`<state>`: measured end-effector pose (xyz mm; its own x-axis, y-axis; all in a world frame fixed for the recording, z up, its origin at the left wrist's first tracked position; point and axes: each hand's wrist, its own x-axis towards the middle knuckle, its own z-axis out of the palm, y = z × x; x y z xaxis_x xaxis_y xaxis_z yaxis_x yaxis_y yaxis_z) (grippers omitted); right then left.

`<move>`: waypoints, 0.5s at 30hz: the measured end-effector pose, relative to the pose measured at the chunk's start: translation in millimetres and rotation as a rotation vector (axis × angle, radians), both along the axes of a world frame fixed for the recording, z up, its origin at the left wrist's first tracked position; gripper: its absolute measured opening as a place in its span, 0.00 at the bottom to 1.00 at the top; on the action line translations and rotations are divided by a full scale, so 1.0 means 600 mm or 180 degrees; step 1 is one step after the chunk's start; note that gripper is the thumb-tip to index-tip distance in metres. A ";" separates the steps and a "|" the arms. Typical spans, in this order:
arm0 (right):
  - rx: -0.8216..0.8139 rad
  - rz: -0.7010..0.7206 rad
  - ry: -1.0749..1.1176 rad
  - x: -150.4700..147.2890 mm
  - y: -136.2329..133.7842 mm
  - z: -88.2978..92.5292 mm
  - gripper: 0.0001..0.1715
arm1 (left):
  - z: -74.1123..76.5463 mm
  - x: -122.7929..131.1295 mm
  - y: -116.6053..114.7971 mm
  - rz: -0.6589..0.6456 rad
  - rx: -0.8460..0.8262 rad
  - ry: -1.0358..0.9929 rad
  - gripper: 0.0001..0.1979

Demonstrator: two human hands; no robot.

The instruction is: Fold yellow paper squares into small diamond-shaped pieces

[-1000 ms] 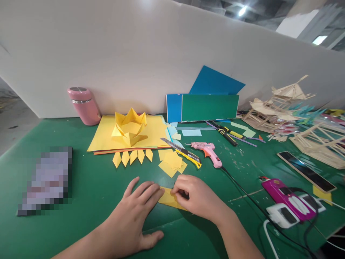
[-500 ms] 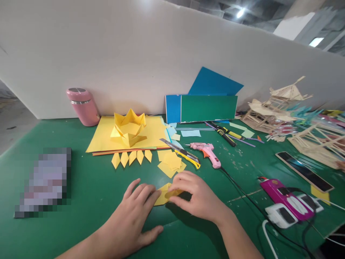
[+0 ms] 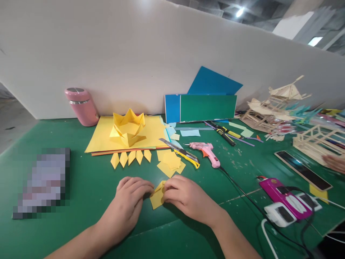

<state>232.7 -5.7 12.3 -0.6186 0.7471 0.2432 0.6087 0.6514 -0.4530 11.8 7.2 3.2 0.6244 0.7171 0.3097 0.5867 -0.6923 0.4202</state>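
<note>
Both my hands meet over a small yellow paper piece (image 3: pixel 157 197) lying on the green mat (image 3: pixel 88 187). My left hand (image 3: pixel 126 207) has its fingers curled down, fingertips pressing the paper's left edge. My right hand (image 3: pixel 185 198) pinches and presses the paper's right side, fingers bent over it. Part of the paper is hidden under my fingers. Just beyond lie a pile of yellow paper squares (image 3: pixel 169 162) and a row of folded yellow diamond pieces (image 3: pixel 130 157).
A folded yellow paper crown (image 3: pixel 128 128) sits on yellow sheets, with a pink tumbler (image 3: pixel 80 106) behind. A yellow utility knife (image 3: pixel 183 153), pink glue gun (image 3: pixel 206 153) with cord, magenta device (image 3: pixel 284 198), stick models (image 3: pixel 275 108) and another person's hand (image 3: pixel 334 162) lie right.
Both hands drew closer together and slightly left. My left fingers curled from flat to bent. The yellow paper is now folded smaller between the fingertips.
</note>
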 end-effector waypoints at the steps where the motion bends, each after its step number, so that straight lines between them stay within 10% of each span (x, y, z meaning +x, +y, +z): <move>1: 0.0053 0.0012 -0.0023 0.001 0.000 0.000 0.11 | -0.001 -0.001 0.001 0.0022 -0.0002 0.0004 0.19; 15: -0.0023 0.0097 0.0149 0.000 -0.004 0.001 0.15 | 0.017 -0.004 0.017 -0.1050 0.0160 0.0235 0.19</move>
<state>232.8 -7.9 13.0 -0.6292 0.7299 0.2670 0.5666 0.6659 -0.4853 9.5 17.5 13.2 0.8421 0.4579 0.2849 0.3553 -0.8685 0.3456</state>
